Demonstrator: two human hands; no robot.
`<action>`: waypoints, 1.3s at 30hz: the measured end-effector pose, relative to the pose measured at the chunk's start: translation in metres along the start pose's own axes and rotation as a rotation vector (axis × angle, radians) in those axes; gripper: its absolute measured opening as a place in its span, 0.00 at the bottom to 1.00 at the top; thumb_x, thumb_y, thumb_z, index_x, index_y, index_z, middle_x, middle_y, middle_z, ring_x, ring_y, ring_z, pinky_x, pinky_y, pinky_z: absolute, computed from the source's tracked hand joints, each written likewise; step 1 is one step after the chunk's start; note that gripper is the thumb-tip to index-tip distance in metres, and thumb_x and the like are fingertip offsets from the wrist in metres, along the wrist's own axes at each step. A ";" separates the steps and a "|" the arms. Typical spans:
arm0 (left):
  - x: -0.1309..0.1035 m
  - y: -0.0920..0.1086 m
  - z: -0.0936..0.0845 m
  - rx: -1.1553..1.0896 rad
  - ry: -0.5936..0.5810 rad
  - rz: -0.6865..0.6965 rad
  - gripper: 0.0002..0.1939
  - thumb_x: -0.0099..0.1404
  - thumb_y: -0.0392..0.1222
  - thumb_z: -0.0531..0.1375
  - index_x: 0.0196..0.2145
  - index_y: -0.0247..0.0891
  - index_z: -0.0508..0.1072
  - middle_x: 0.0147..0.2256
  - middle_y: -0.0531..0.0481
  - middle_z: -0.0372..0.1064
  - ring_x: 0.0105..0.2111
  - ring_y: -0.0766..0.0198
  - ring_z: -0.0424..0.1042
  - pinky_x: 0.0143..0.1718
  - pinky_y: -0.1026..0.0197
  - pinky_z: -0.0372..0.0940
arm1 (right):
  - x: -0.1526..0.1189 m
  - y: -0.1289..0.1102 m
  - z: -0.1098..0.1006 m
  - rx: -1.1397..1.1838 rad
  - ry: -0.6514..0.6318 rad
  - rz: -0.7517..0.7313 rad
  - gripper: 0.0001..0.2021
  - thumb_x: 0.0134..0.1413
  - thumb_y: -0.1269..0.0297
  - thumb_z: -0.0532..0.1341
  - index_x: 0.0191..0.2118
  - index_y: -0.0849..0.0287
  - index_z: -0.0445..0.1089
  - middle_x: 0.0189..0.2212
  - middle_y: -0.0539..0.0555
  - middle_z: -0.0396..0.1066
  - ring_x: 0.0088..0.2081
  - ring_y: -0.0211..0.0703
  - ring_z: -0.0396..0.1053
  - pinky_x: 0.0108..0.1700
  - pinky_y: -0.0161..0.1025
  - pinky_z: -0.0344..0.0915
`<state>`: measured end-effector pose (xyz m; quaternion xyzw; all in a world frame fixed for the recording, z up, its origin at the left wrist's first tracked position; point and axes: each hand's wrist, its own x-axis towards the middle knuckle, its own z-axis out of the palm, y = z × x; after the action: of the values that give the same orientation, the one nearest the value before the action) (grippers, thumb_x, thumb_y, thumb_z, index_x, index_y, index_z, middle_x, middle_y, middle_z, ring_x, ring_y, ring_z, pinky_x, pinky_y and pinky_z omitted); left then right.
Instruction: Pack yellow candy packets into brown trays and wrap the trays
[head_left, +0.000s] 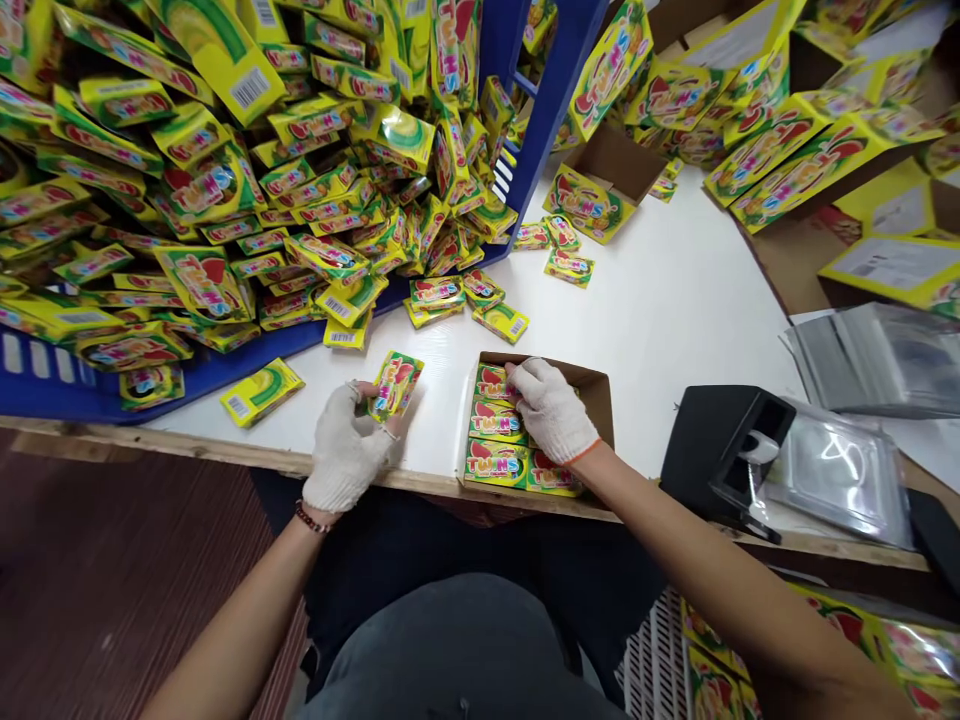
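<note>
My left hand [345, 447], in a white knit glove with bare fingertips, pinches a small yellow fruit-printed box [397, 386] just above the white table. My right hand [553, 408], gloved too, reaches into an open cardboard carton [598, 400]. Its fingers close at the edge of a small box [490, 381] in the carton's far left corner; the hand partly covers that box. Several small boxes lie in rows in the carton, lettering up, along its left side and near edge. The carton's far right part shows bare brown cardboard.
A blue basket [551, 120] heaped with small yellow boxes fills the back left. Loose boxes [501, 322] lie before it. Empty display cartons [795, 150] pile up at back right. A black tape dispenser [720, 455] and clear plastic sleeves [840, 465] stand to the right.
</note>
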<state>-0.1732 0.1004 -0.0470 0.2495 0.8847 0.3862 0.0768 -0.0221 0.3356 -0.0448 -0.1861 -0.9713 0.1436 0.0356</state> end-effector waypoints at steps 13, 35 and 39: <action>-0.012 0.042 0.023 -0.304 -0.025 0.399 0.20 0.63 0.42 0.62 0.52 0.38 0.67 0.52 0.40 0.68 0.54 0.54 0.70 0.55 0.50 0.68 | -0.011 -0.001 0.004 0.091 -0.078 0.054 0.14 0.58 0.75 0.52 0.44 0.64 0.73 0.45 0.62 0.69 0.48 0.48 0.66 0.55 0.42 0.64; 0.000 0.110 0.055 0.325 -0.326 0.837 0.10 0.67 0.37 0.56 0.42 0.33 0.75 0.43 0.38 0.75 0.46 0.52 0.73 0.52 0.48 0.66 | -0.008 0.035 -0.099 0.120 -0.208 0.187 0.10 0.57 0.66 0.57 0.44 0.56 0.69 0.37 0.56 0.75 0.37 0.47 0.71 0.39 0.42 0.65; -0.006 0.125 0.075 0.713 -0.535 0.735 0.22 0.63 0.48 0.61 0.47 0.26 0.76 0.50 0.28 0.73 0.53 0.41 0.70 0.63 0.40 0.51 | 0.005 0.019 -0.083 -0.363 -0.467 0.222 0.13 0.62 0.69 0.53 0.48 0.59 0.71 0.40 0.63 0.76 0.37 0.50 0.73 0.37 0.42 0.61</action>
<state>-0.0955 0.2179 -0.0091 0.6398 0.7652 -0.0110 0.0701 -0.0096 0.3763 0.0286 -0.2563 -0.9367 0.0096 -0.2383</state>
